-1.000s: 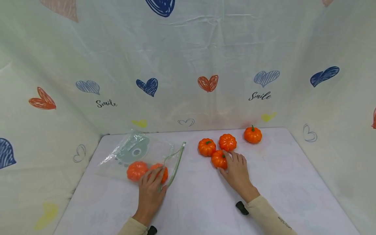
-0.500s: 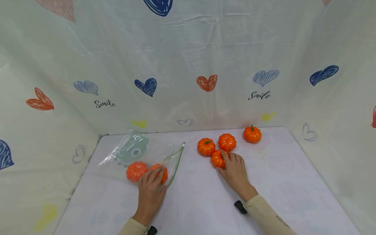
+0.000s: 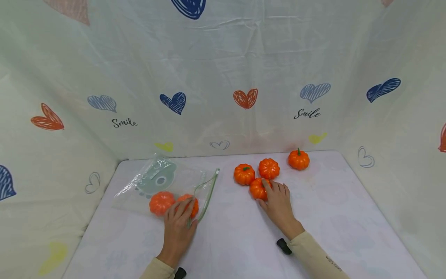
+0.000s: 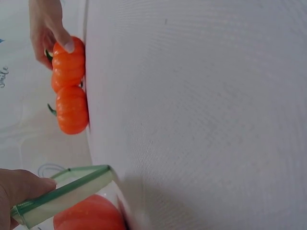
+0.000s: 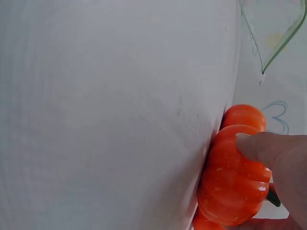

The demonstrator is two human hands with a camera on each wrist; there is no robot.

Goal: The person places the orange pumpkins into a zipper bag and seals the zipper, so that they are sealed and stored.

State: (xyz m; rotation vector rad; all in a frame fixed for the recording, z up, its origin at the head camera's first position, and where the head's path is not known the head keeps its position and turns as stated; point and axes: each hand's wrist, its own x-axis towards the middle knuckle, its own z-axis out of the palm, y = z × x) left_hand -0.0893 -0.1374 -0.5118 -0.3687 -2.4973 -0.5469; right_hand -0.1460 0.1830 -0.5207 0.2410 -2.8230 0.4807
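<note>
On the left lies a clear zip bag [image 3: 189, 179] with a green zip strip [image 4: 62, 194] along its open edge. Two orange toy pumpkins [image 3: 162, 203] are inside the bag. My left hand [image 3: 178, 230] pinches the strip between thumb and fingers, in front of one of these pumpkins. To the right, my right hand [image 3: 280, 209] grips another small orange pumpkin [image 5: 230, 177], thumb on its near side and fingers over its top by the green stem. This pumpkin sits on the table, close against the neighbouring pumpkins.
Behind the gripped pumpkin stand two more pumpkins, one at left [image 3: 244, 174] and one in the middle [image 3: 269, 169]. A third pumpkin [image 3: 299, 159] is farther right near the back edge. White cloth covers the table [image 3: 230, 240]; a heart-printed curtain [image 3: 209, 69] surrounds it.
</note>
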